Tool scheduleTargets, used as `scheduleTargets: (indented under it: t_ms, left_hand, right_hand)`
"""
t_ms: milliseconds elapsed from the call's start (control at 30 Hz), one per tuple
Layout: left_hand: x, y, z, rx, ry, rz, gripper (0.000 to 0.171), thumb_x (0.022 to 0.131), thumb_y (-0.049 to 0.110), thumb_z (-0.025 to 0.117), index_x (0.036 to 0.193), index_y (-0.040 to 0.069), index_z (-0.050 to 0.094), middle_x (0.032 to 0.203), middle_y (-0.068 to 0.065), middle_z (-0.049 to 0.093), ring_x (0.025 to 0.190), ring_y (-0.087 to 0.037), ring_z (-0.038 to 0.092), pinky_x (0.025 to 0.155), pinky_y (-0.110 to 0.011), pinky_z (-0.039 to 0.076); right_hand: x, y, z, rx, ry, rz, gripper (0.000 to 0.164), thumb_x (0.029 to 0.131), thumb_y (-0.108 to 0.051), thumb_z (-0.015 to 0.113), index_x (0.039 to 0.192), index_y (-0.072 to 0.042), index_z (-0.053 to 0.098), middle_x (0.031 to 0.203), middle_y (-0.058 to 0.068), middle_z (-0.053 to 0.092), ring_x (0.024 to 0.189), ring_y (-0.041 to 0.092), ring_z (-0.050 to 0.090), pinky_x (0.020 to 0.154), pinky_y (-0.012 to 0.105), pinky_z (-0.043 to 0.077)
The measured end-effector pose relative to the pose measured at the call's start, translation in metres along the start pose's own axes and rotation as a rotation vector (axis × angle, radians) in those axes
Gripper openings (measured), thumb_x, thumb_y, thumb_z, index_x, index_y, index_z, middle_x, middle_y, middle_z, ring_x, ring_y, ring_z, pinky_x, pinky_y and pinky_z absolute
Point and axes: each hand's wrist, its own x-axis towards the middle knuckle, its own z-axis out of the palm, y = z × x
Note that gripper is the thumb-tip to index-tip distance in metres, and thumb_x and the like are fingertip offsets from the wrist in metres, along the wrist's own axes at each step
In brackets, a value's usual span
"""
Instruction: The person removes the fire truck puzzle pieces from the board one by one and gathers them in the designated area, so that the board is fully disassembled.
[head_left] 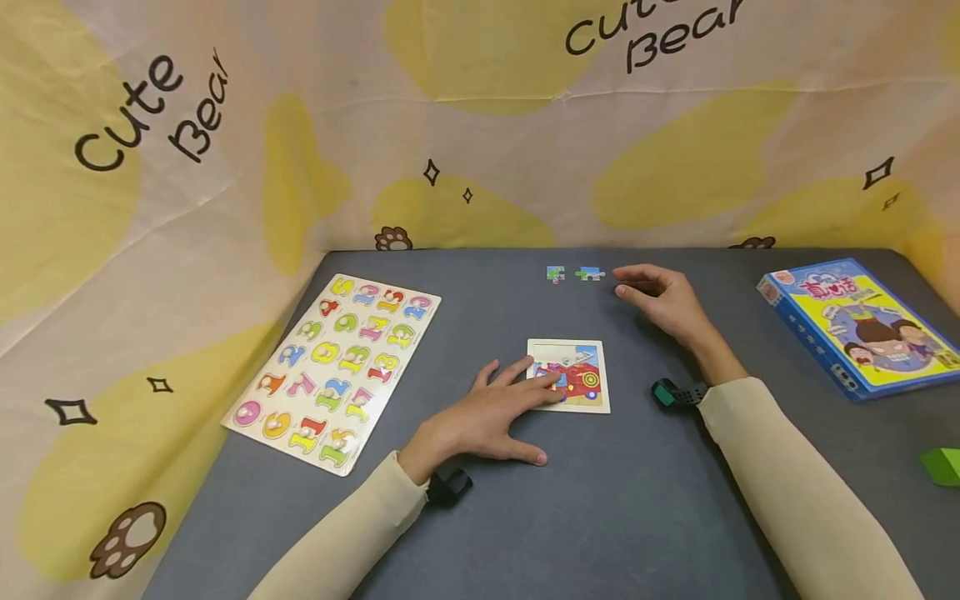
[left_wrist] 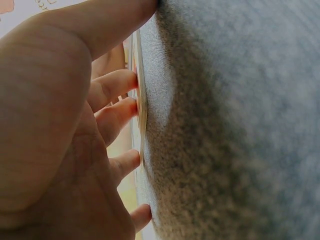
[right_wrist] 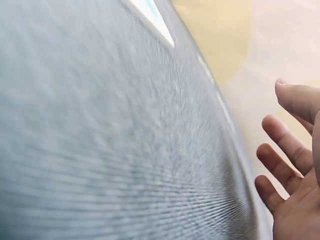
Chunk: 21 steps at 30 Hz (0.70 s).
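My left hand [head_left: 487,421] rests with spread fingers on a small framed jigsaw puzzle [head_left: 588,385] showing a red vehicle. In the left wrist view, fingertips press at the edge of the puzzle's board [left_wrist: 142,112], which lies flat on the table. Part of the picture is hidden under these fingers. Farther back, my right hand [head_left: 667,304] is just right of two loose jigsaw pieces, one blue and green [head_left: 555,273], the other wider and mostly blue [head_left: 592,273]. Its fingers are relaxed, thumb apart from them, and hold nothing; the right wrist view shows the same hand [right_wrist: 295,170] with separated fingers.
To the left lies a white number board [head_left: 341,392] with colourful numerals. A blue and yellow box [head_left: 873,333] sits at the right, with a green block [head_left: 941,467] nearer the front. A patterned cloth [head_left: 487,142] hangs behind the grey table [head_left: 600,517].
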Motion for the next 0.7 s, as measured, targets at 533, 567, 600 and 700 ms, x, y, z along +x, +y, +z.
scheduleTargets:
  t_ms: [533,567,600,700]
  left_hand:
    - [0.002,-0.002,0.000,0.012,-0.007,0.011,0.085,0.086,0.058,0.074,0.158,0.034,0.037,0.171,0.011,0.021,0.161,-0.025,0.002,0.123,-0.066,0.005]
    - [0.002,-0.002,0.000,0.012,-0.007,0.012,0.084,0.086,0.058,0.074,0.158,0.034,0.037,0.170,0.011,0.022,0.161,-0.025,0.002,0.122,-0.066,0.005]
    - [0.002,-0.002,0.000,0.013,-0.007,0.012,0.084,0.086,0.058,0.074,0.158,0.034,0.037,0.170,0.011,0.023,0.161,-0.025,0.002,0.122,-0.066,0.005]
    - [0.002,-0.002,0.000,0.017,-0.012,0.011,0.084,0.086,0.059,0.074,0.158,0.035,0.037,0.170,0.012,0.023,0.161,-0.024,0.002,0.123,-0.066,0.005]
  right_hand:
    - [-0.039,-0.027,0.013,-0.204,-0.376,-0.252,0.029,0.090,-0.014,0.078,0.119,-0.013,0.076,0.118,0.007,0.070,0.109,0.023,0.050,0.092,0.045,0.035]
    - [-0.041,-0.028,0.015,-0.227,-0.391,-0.250,0.031,0.089,-0.014,0.078,0.120,-0.015,0.076,0.119,0.006,0.069,0.109,0.023,0.049,0.092,0.046,0.033]
    - [-0.042,-0.029,0.017,-0.247,-0.403,-0.243,0.032,0.088,-0.014,0.079,0.120,-0.016,0.076,0.120,0.006,0.069,0.110,0.023,0.047,0.091,0.047,0.031]
    - [-0.045,-0.029,0.022,-0.303,-0.426,-0.236,0.033,0.086,-0.015,0.080,0.119,-0.019,0.076,0.122,0.005,0.067,0.113,0.023,0.044,0.089,0.047,0.026]
